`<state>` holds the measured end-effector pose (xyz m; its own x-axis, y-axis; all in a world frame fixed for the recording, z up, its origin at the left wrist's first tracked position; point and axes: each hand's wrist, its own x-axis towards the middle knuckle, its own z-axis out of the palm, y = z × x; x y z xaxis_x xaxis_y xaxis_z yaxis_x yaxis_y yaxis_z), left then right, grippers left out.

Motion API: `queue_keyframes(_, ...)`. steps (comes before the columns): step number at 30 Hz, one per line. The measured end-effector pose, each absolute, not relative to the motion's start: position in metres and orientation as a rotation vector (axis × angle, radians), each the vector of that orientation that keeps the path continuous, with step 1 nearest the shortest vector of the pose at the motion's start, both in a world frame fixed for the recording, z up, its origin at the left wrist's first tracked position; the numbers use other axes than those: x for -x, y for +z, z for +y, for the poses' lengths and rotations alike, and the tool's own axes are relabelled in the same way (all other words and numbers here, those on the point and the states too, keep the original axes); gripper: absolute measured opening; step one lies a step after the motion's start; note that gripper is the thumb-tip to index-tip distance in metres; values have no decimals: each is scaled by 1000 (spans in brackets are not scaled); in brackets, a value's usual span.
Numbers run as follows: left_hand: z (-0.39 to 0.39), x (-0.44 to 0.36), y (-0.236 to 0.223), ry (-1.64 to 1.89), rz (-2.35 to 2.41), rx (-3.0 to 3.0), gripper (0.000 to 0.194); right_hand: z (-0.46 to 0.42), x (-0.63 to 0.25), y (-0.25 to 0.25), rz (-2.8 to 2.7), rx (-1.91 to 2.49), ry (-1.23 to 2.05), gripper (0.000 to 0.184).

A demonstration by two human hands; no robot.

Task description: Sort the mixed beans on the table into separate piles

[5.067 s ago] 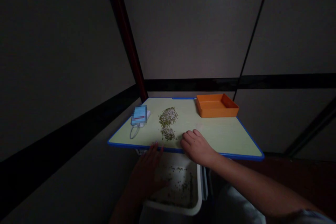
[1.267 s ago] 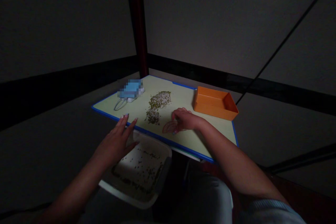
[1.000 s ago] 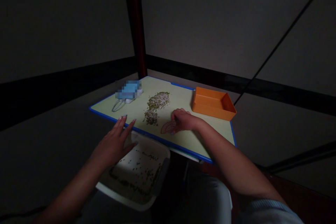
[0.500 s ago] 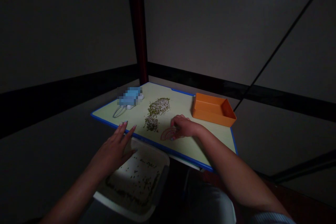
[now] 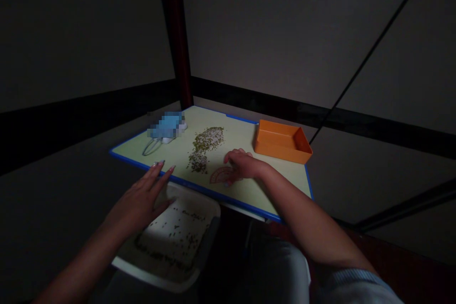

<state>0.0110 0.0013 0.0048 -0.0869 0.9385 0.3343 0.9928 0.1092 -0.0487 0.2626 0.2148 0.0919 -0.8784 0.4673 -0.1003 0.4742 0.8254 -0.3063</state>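
My left hand reaches over the near left edge of the table, its fingers straight and apart, holding nothing. Below it is a pale basin with dark bits scattered inside. My right hand hovers low over or rests on the pale tabletop, fingers bent and thumb apart from them; I see nothing held. Partly under it lies a red semicircular protractor marking; whether it is printed or loose I cannot tell. Left of that hand are a pile of small greenish and pale grains and a darker, smaller pile.
An orange open box stands at the table's right rear. A blue and white object, blurred out, with a loop lies at the left. The table has a blue rim. Dark walls and a red post stand behind.
The whole view has shifted slightly, so everything appears a little further left and higher. Both hands keep nearly the same pose and place relative to the table.
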Motion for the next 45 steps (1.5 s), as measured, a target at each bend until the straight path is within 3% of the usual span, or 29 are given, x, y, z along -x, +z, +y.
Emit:
queue_keyframes(16,2,-12,5,-316,-2112,1921,81,217,-257,83,3011,-775,-515,52)
queue_keyframes(23,0,-12,6,-317,-2111,1914,77,214,-259,85,3018,-807,-535,64)
queue_keyframes(30,-1,-13,7,-314,-2101,1926,79,210,-254,82,3042,-757,-549,54)
queue_keyframes(45,-1,-15,9,-264,-2149,1922,81,210,-251,80,3020,-811,-520,58)
